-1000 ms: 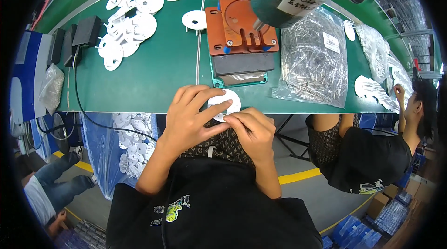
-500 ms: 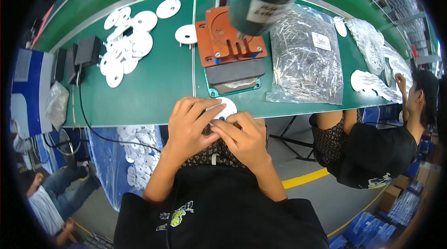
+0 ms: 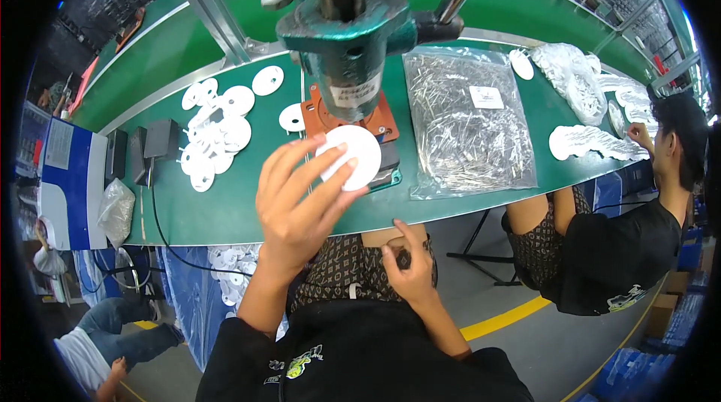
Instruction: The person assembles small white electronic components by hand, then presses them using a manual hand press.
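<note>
My left hand [image 3: 291, 207] grips a white round disc [image 3: 365, 152] between its fingers, its flat face turned up, over the near side of the orange fixture [image 3: 387, 121]. The green press head [image 3: 347, 64] hangs right above that fixture and hides part of it. Whether the disc touches the fixture, I cannot tell. Lower down, my right hand [image 3: 411, 273] is over my lap, just off the table's front edge, with thumb and forefinger apart and nothing seen in it. Beside the fixture lies a clear bag of thin metal pins [image 3: 458, 131].
Several white discs [image 3: 239, 101] are heaped at the left of the green table [image 3: 263, 184], near black boxes [image 3: 160, 139] with a cable. White discs in plastic wrap [image 3: 593, 143] lie at the right. A co-worker [image 3: 631, 237] sits there, one hand on those parts.
My hands were together at the white disc by the table edge. Now the left has carried it forward to the fixture, and the right has let go and drawn back. The view has shifted.
</note>
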Available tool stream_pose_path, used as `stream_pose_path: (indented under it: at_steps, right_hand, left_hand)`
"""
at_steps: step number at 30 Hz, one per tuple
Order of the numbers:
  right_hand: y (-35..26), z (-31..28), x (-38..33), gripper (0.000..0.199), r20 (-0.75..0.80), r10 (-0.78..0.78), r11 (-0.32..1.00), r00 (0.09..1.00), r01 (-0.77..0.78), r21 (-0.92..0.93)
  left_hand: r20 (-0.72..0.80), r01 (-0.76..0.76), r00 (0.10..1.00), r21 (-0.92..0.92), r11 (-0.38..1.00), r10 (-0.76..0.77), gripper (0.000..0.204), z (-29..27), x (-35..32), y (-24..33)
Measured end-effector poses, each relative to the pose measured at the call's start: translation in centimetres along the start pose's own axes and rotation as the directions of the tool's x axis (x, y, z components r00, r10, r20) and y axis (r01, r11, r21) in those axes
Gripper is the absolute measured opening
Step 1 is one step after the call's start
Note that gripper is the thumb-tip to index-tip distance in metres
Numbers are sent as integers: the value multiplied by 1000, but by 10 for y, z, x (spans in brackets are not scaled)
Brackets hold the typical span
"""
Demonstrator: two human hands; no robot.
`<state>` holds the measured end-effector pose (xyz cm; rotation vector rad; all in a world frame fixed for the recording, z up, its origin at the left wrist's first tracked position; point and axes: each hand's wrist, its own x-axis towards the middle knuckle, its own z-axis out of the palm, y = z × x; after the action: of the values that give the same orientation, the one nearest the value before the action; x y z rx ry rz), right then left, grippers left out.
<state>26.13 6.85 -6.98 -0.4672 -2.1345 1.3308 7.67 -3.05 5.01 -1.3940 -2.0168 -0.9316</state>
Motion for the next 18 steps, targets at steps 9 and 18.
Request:
stream_pose_path:
  at_steps: [9, 18]
  right_hand:
    - [-4, -7, 5, 41, -25, -25, 1000, 999, 25, -20]
    - [-96, -51, 141, 33, -403, -484, 817, 777, 566, 110]
  left_hand:
    - [176, 144, 969, 161, 976, -172, 49, 26, 13, -12]
    - [92, 338, 940, -376, 863, -328, 54, 40, 21, -39]
